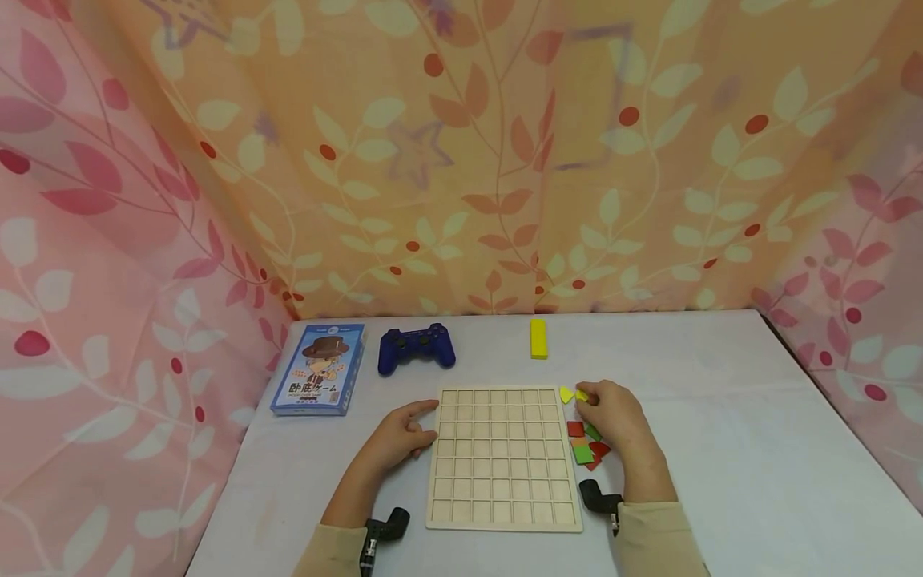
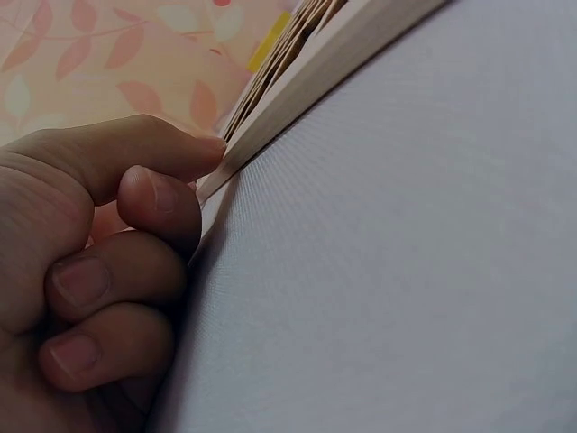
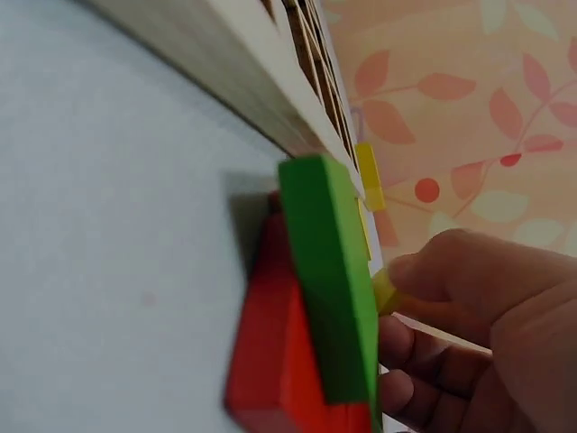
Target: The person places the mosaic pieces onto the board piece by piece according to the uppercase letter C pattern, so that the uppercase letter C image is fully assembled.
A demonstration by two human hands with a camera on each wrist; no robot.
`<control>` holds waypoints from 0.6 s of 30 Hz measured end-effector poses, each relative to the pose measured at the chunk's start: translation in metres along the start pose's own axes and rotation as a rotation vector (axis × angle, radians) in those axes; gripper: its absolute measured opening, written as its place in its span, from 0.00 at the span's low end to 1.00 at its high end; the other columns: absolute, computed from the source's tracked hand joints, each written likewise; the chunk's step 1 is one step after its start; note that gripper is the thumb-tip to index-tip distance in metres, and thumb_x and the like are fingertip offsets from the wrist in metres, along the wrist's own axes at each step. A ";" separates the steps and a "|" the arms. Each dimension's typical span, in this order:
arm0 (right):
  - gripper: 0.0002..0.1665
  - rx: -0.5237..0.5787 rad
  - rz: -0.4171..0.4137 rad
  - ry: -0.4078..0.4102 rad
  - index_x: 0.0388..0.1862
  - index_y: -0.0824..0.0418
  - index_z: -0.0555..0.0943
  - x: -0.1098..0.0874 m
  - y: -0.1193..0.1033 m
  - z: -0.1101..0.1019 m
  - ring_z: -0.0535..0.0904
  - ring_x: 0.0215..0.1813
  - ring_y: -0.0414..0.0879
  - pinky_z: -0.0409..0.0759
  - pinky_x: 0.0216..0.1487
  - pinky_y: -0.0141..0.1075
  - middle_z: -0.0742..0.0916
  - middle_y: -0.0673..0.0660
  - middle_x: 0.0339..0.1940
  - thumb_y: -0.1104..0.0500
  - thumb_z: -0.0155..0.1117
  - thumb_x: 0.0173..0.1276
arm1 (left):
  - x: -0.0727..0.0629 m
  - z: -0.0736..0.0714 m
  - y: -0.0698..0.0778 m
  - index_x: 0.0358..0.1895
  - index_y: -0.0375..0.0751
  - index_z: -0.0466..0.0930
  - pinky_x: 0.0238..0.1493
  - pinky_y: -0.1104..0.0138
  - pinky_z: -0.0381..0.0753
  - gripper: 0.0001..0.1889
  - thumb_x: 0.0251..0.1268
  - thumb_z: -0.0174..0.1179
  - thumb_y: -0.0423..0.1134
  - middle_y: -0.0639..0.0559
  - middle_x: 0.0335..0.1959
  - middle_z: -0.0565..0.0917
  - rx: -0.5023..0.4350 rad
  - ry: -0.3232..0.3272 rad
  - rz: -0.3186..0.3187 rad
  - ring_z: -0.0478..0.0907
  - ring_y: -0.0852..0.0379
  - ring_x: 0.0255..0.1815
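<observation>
A light wooden grid board point(image 1: 505, 458) with square cells lies flat in front of the person. At its left edge is the left hand point(image 1: 401, 434); its index finger and thumb reach the rim, and other fingers curl in beneath, as the left wrist view shows. To the right of the board, the right hand point(image 1: 613, 415) pinches a small yellow block point(image 3: 386, 292) between thumb and finger. Another yellow piece point(image 1: 566, 394) lies beside it at the board's upper right. Below the hand, green point(image 1: 582, 454) and red blocks point(image 1: 575, 429) form a loose pile, one green block leaning on red.
Behind the board stand a blue game controller point(image 1: 417, 349) and a yellow rectangular block point(image 1: 538, 339). A blue illustrated card-game box point(image 1: 319, 370) lies at the back left. Patterned curtains point(image 1: 476, 160) enclose the white table point(image 1: 757, 449) at the back and sides.
</observation>
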State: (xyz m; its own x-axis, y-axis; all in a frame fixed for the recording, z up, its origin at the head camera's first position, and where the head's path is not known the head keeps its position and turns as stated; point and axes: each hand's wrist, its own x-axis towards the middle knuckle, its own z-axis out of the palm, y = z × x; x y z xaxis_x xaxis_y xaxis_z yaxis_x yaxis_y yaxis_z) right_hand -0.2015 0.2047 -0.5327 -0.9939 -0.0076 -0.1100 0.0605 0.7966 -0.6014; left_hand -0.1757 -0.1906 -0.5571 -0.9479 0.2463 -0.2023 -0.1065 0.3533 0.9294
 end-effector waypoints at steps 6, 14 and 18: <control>0.22 0.035 0.031 0.009 0.61 0.69 0.83 -0.001 0.001 -0.003 0.77 0.42 0.52 0.78 0.42 0.43 0.86 0.65 0.53 0.58 0.54 0.77 | 0.001 0.000 -0.002 0.72 0.36 0.73 0.20 0.69 0.68 0.32 0.63 0.69 0.31 0.54 0.12 0.73 -0.007 0.007 0.016 0.68 0.59 0.13; 0.27 0.006 0.032 0.000 0.67 0.61 0.81 -0.001 0.003 -0.005 0.74 0.34 0.50 0.72 0.34 0.41 0.81 0.58 0.33 0.62 0.60 0.69 | 0.002 0.000 -0.005 0.72 0.36 0.73 0.20 0.68 0.67 0.32 0.63 0.70 0.31 0.53 0.12 0.72 -0.005 0.004 0.015 0.67 0.59 0.13; 0.28 -0.023 0.012 -0.032 0.65 0.56 0.83 0.001 0.003 -0.004 0.73 0.35 0.49 0.70 0.32 0.40 0.79 0.57 0.34 0.62 0.63 0.65 | 0.002 -0.001 -0.004 0.71 0.36 0.73 0.20 0.68 0.68 0.32 0.62 0.70 0.31 0.53 0.12 0.72 -0.008 0.005 0.019 0.67 0.58 0.13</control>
State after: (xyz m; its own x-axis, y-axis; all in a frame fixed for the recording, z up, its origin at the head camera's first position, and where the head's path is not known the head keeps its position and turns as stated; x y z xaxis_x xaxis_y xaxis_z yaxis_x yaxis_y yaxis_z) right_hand -0.2026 0.2098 -0.5319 -0.9896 -0.0169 -0.1429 0.0701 0.8104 -0.5817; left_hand -0.1775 -0.1921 -0.5613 -0.9511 0.2486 -0.1834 -0.0910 0.3417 0.9354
